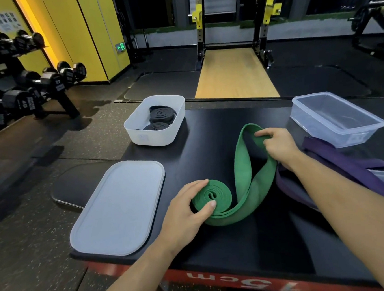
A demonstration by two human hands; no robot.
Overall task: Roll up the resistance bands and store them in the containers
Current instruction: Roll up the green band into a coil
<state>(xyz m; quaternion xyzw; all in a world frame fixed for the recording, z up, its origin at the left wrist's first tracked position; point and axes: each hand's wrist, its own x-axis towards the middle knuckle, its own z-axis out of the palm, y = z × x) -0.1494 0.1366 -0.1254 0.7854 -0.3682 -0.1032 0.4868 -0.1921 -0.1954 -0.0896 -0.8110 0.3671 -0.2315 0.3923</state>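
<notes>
While the left hand (187, 211) pins the coiled end of the green band (242, 178) flat on the black platform top (219, 129), thumb and fingers curled around the coil, the right hand (276, 144) pinches the far loop of the same band, fingers closed over its edge. Between the two hands the unrolled length arcs across the surface. A purple band (340, 168) lies loose just right of it, under the right forearm and touching the clear container (336, 120) at far right. A white container (154, 123) sits at the far left corner, holding two rolled black bands (161, 114). Its flat lid (120, 208) rests near the left hand, overhanging the platform edge. Dumbbell rack (21, 90) stands on the floor at left.
</notes>
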